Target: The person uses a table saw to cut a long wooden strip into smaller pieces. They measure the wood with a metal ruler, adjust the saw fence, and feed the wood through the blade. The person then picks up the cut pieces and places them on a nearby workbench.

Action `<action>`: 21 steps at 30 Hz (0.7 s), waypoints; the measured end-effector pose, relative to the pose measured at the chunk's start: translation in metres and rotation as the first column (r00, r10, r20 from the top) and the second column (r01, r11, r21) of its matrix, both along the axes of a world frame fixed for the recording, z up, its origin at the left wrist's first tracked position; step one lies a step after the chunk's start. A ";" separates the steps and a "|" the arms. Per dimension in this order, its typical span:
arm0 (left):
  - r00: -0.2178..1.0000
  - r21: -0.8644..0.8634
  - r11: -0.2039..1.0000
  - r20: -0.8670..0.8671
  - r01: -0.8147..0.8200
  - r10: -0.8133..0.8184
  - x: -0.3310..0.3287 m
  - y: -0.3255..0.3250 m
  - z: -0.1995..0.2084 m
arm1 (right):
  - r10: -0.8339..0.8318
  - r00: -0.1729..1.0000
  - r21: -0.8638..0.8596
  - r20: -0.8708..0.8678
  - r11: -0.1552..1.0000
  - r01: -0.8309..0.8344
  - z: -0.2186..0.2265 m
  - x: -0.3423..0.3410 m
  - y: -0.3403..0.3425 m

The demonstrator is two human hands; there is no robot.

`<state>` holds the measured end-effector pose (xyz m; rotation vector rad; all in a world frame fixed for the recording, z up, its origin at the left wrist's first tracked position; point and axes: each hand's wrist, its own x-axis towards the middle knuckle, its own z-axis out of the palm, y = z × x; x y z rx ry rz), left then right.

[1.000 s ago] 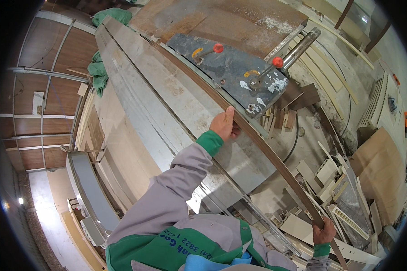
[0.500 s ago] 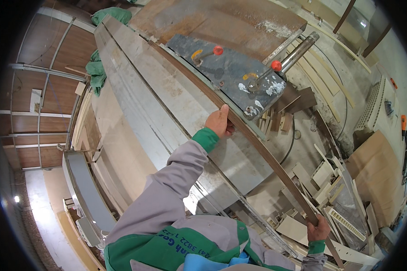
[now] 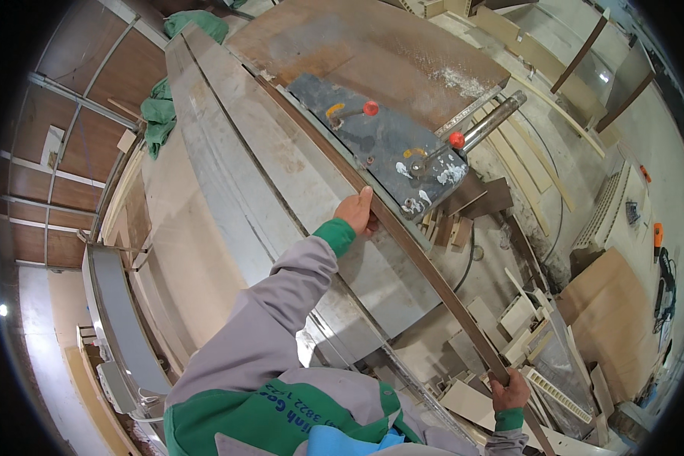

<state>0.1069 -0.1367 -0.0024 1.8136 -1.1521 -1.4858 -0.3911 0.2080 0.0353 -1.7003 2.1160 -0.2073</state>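
A long, narrow brown wooden strip point(image 3: 435, 275) runs diagonally from the upper middle to the lower right. Its far part lies on a grey metal machine table point(image 3: 239, 140), along a straight fence carried by a dark plate point(image 3: 391, 140) with red-knobbed levers. My left hand point(image 3: 354, 210) is closed on the strip beside the plate's near corner, thumb on top, its other fingers partly hidden. Farther down, past the table's edge, my right hand point(image 3: 511, 391) is wrapped round the strip near its close end.
Scrap wood pieces point(image 3: 536, 323) and a cardboard sheet point(image 3: 608, 304) litter the floor at right. A metal bar point(image 3: 498, 118) juts from the plate. Behind it is a rusty brown surface point(image 3: 342, 38). Green cloths point(image 3: 158, 118) hang at the table's far left.
The whole view has shifted and tilted slightly. Both hands keep their hold on the wooden strip, which stays along the fence; any slide of it is too small to tell.
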 end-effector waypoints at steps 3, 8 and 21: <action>1.000 0.004 1.000 0.025 0.015 -0.015 0.004 -0.004 -0.003 | -0.007 1.000 0.013 -0.017 1.000 0.007 0.001 0.003 -0.002; 0.998 -0.006 1.000 0.063 -0.012 0.012 0.005 -0.006 -0.006 | 0.001 1.000 -0.044 0.007 0.999 -0.001 0.007 0.012 -0.009; 0.998 0.042 0.999 0.063 -0.004 0.001 0.014 -0.014 -0.001 | -0.001 1.000 -0.035 0.007 0.999 0.002 0.014 0.027 -0.020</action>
